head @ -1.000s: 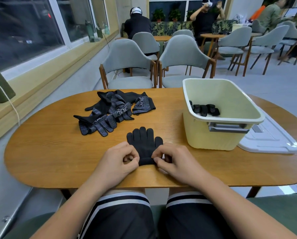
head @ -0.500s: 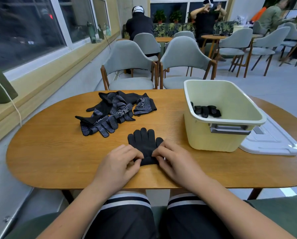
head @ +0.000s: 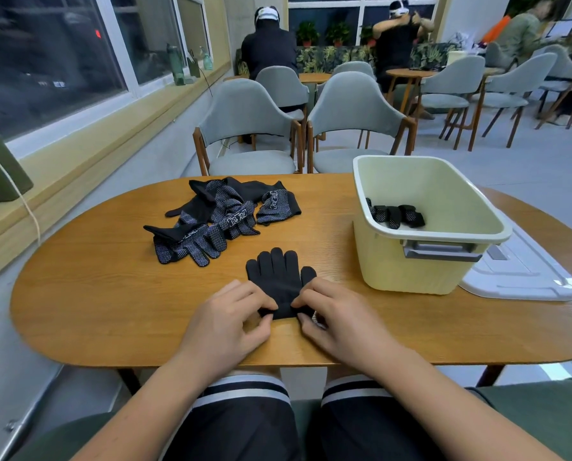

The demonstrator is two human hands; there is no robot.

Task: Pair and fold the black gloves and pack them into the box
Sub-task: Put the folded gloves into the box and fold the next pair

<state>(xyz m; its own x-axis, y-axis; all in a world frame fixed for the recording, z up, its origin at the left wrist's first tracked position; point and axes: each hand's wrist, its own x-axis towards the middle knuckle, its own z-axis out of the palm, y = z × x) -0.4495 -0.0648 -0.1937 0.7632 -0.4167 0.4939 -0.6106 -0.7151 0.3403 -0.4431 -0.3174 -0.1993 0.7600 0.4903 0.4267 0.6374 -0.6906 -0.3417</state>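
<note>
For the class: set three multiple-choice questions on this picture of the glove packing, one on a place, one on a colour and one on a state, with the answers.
1. Where does the box stand from the flat glove?
A. on the floor
B. to its right on the table
C. on a chair

2. What colour is the lid beside the box?
A. white
B. red
C. black

3. What are the left hand and right hand doing?
A. hanging at the sides
B. reaching into the box
C. pinching the flat glove's near end

Answers: B, the box sits on the table right of the glove; A, the lid by the box is white; C, fingers of both hands curl on the glove's cuff.
</note>
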